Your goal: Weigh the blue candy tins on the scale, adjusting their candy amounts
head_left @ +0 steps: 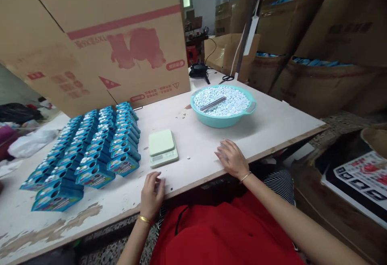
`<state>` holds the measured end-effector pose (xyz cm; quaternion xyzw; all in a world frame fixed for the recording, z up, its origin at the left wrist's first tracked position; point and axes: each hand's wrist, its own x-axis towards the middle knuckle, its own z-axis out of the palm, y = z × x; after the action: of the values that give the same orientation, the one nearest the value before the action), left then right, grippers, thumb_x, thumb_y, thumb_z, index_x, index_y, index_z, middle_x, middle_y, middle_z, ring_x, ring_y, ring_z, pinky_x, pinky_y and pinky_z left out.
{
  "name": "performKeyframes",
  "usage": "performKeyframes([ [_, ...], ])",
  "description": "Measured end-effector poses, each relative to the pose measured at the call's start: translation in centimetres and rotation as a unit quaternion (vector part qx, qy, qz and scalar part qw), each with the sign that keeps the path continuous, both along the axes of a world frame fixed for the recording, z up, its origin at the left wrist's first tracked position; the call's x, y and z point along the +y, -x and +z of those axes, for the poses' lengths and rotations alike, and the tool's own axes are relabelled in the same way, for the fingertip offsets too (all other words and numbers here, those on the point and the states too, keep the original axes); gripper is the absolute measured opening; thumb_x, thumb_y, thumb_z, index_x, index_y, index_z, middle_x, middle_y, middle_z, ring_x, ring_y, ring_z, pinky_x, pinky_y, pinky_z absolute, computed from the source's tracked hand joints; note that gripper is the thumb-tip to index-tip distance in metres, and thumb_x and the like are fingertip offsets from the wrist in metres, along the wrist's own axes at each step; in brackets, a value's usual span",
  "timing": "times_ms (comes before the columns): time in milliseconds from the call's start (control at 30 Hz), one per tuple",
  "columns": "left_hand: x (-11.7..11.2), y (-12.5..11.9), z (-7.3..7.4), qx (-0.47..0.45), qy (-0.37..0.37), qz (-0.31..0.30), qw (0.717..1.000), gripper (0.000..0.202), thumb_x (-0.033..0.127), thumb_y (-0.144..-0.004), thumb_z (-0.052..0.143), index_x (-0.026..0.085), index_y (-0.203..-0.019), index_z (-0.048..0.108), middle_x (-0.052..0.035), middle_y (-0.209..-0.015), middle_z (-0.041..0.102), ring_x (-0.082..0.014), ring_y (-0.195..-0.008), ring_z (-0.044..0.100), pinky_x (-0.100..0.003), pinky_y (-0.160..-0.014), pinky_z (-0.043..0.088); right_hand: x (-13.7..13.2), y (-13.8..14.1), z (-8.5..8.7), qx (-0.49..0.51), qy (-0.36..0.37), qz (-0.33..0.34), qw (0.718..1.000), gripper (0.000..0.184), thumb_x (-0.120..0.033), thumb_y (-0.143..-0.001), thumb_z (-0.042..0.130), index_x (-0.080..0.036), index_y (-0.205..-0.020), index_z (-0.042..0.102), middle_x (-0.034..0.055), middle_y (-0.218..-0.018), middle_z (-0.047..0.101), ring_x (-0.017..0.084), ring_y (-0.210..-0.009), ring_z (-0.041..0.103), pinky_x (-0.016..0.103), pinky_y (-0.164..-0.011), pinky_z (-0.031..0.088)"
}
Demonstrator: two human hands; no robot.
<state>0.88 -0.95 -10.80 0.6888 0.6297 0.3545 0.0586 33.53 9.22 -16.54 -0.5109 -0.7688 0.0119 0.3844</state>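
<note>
My left hand [152, 194] rests at the near edge of the white table [272, 124], fingers curled, holding nothing that I can see. My right hand [232, 158] lies flat on the table near its edge, fingers spread and empty. Between them and a little further back sits a small pale green scale [162, 147]. A single white pellet [188, 158] lies on the table just right of the scale. Rows of several small blue boxes [93, 152] stand to the left. A teal basin [223, 119] of white pellets with a grey scoop [213, 103] sits at the back right.
A large cardboard box [99, 35] leans over the back of the table. Stacked cartons [320, 35] fill the right side, with an open one on the floor [350, 176]. A black device with cables [198, 70] sits far back. Plastic bags [27, 142] lie at left.
</note>
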Motion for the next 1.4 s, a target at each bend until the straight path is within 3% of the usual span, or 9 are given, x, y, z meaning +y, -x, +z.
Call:
performKeyframes([
  [300,2.1,-1.5,0.4,0.013,0.065,-0.050,0.997,0.020,0.026,-0.090,0.045,0.019,-0.107,0.053,-0.0091,-0.107,0.056,-0.0139,-0.080,0.059,-0.031,-0.072,0.053,-1.4,8.4,4.5,-0.018,0.097,0.101,0.990,0.032,-0.037,-0.089,0.053,-0.019,-0.115,0.058,0.0093,-0.095,0.059,0.024,-0.089,0.052,0.037,-0.076,0.045],
  [500,2.6,-0.3,1.8,0.058,0.070,-0.048,0.995,0.018,0.025,-0.090,0.045,0.019,-0.104,0.054,-0.0115,-0.116,0.059,-0.0123,-0.073,0.061,-0.029,-0.069,0.054,-0.2,11.3,2.6,-0.027,0.124,0.107,0.986,0.012,-0.022,-0.091,0.049,-0.019,-0.083,0.059,0.0065,-0.083,0.058,0.021,-0.079,0.053,0.034,-0.069,0.043],
  [633,3.6,-0.5,2.3,0.129,0.097,-0.073,0.984,0.017,0.025,-0.090,0.045,0.020,-0.104,0.054,-0.0117,-0.133,0.054,-0.0134,-0.075,0.066,-0.029,-0.071,0.055,-0.3,10.4,3.4,0.065,0.142,0.139,0.978,0.017,-0.022,-0.094,0.043,-0.020,-0.083,0.056,0.0057,-0.080,0.058,0.020,-0.076,0.055,0.033,-0.068,0.045],
  [767,4.5,-0.8,2.1,0.196,0.120,-0.084,0.970,0.018,0.026,-0.090,0.043,0.020,-0.105,0.053,-0.0105,-0.140,0.048,-0.0204,-0.101,0.065,-0.032,-0.076,0.055,2.1,7.6,7.8,0.159,0.100,0.112,0.976,0.014,-0.027,-0.093,0.045,-0.020,-0.090,0.057,0.0058,-0.082,0.059,0.019,-0.077,0.056,0.033,-0.070,0.047],
  [900,4.7,-1.1,2.0,0.229,0.150,-0.082,0.958,0.018,0.026,-0.090,0.043,0.019,-0.105,0.052,-0.0104,-0.141,0.047,-0.0226,-0.105,0.064,-0.034,-0.076,0.055,7.4,2.2,11.9,0.091,-0.009,0.007,0.996,0.018,-0.031,-0.091,0.048,-0.019,-0.091,0.060,0.0070,-0.081,0.059,0.022,-0.079,0.055,0.038,-0.073,0.046],
  [1000,4.7,-1.8,2.2,0.251,0.193,-0.068,0.946,0.019,0.026,-0.087,0.048,0.018,-0.103,0.053,-0.0123,-0.141,0.046,-0.0241,-0.091,0.068,-0.035,-0.065,0.055,9.9,-0.7,13.2,0.010,-0.065,-0.075,0.995,0.034,-0.039,-0.087,0.055,-0.016,-0.111,0.059,0.0118,-0.088,0.059,0.029,-0.087,0.054,0.046,-0.078,0.043],
  [1133,5.1,-2.8,2.6,0.262,0.229,-0.052,0.936,0.025,0.031,-0.083,0.056,0.017,-0.103,0.054,-0.0148,-0.140,0.047,-0.0262,-0.082,0.069,-0.035,-0.056,0.053,8.4,1.5,12.4,0.008,-0.045,-0.042,0.998,0.042,-0.039,-0.088,0.053,-0.016,-0.123,0.054,0.0138,-0.095,0.061,0.029,-0.092,0.054,0.046,-0.081,0.043],
  [1267,5.1,-2.3,3.4,0.187,0.194,-0.073,0.960,0.029,0.033,-0.084,0.057,0.018,-0.109,0.052,-0.0138,-0.131,0.056,-0.0245,-0.088,0.067,-0.033,-0.063,0.054,4.9,8.1,8.1,0.102,0.137,0.113,0.979,0.035,-0.040,-0.090,0.049,-0.016,-0.112,0.060,0.0100,-0.091,0.063,0.021,-0.080,0.058,0.038,-0.074,0.049],
  [1400,3.3,0.2,3.6,0.029,0.120,-0.022,0.992,0.028,0.031,-0.089,0.050,0.021,-0.115,0.048,-0.0100,-0.115,0.061,-0.0128,-0.071,0.062,-0.029,-0.069,0.053,3.7,12.1,4.2,0.185,0.276,0.101,0.938,0.046,-0.048,-0.090,0.045,-0.011,-0.113,0.061,0.0088,-0.083,0.062,0.018,-0.067,0.057,0.032,-0.064,0.049],
])
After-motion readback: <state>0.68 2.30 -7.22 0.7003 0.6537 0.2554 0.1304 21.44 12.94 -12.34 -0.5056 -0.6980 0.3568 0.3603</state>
